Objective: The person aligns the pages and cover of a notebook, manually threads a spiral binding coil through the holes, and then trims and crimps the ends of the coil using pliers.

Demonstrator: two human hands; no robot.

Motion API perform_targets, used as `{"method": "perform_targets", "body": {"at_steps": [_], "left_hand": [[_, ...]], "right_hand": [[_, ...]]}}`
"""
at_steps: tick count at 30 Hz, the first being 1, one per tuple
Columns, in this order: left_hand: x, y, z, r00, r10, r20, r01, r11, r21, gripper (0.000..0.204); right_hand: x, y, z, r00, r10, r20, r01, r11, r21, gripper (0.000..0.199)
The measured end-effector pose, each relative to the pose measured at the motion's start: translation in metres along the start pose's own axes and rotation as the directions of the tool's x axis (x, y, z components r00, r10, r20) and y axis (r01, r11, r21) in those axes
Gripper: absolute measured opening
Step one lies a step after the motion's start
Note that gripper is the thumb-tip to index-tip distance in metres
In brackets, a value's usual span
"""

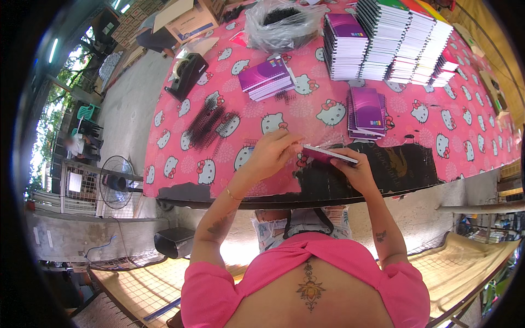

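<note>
My right hand (pixel 355 170) grips a small purple notebook (pixel 322 154) by its right end, thumb on top, with the white page edges facing up. At the notebook's left end, the fingers of my left hand (pixel 275 152) are pinched together; what they hold is too small to make out. To the left on the pink cartoon-print tablecloth (pixel 257 115) lies a loose heap of black spiral binding coils (pixel 210 127). Beyond my hands sits a short stack of purple booklets (pixel 267 79). Purple spiral notebooks (pixel 367 112) are piled to the right.
Tall stacks of spiral notebooks (pixel 377 49) stand at the back right. A plastic bag of black coils (pixel 284 24) and a cardboard box (pixel 186 22) are at the back. A tape dispenser (pixel 188 75) stands on the left. Dark patches (pixel 372 167) show at the table's front edge.
</note>
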State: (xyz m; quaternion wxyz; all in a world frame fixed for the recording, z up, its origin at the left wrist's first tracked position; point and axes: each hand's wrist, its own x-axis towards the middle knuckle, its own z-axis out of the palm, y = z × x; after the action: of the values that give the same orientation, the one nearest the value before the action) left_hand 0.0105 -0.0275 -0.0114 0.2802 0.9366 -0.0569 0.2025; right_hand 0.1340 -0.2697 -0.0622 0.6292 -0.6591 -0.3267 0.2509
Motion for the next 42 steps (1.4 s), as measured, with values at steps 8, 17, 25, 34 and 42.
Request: {"method": "perform_targets", "body": {"at_steps": [8,17,25,34,42], "left_hand": [[0.005,0.018,-0.003,1.000,0.016,0.006,-0.016,1.000,0.008,0.018],[-0.031,0.059,0.036,0.995,-0.031,-0.095,0.078,0.838,0.541,0.074],[-0.020,0.062,0.034,0.979,-0.203,-0.011,0.178,0.827,0.533,0.093],[-0.035,0.061,0.045,0.995,-0.067,0.071,0.008,0.780,0.625,0.088],[-0.024,0.051,0.059,0.997,-0.029,0.076,-0.022,0.801,0.599,0.094]], "right_hand": [[-0.004,-0.010,0.004,1.000,0.012,0.029,-0.014,0.998,0.055,0.024],[-0.016,-0.026,0.026,0.993,0.064,-0.099,-0.039,0.970,0.241,0.027],[-0.017,-0.038,0.028,0.986,0.146,-0.077,-0.116,0.944,0.310,0.029],[-0.017,-0.031,0.024,0.998,0.066,0.008,-0.066,0.965,0.253,0.027],[-0.012,-0.009,0.017,0.999,-0.003,0.034,-0.002,0.987,0.159,0.027]]}}
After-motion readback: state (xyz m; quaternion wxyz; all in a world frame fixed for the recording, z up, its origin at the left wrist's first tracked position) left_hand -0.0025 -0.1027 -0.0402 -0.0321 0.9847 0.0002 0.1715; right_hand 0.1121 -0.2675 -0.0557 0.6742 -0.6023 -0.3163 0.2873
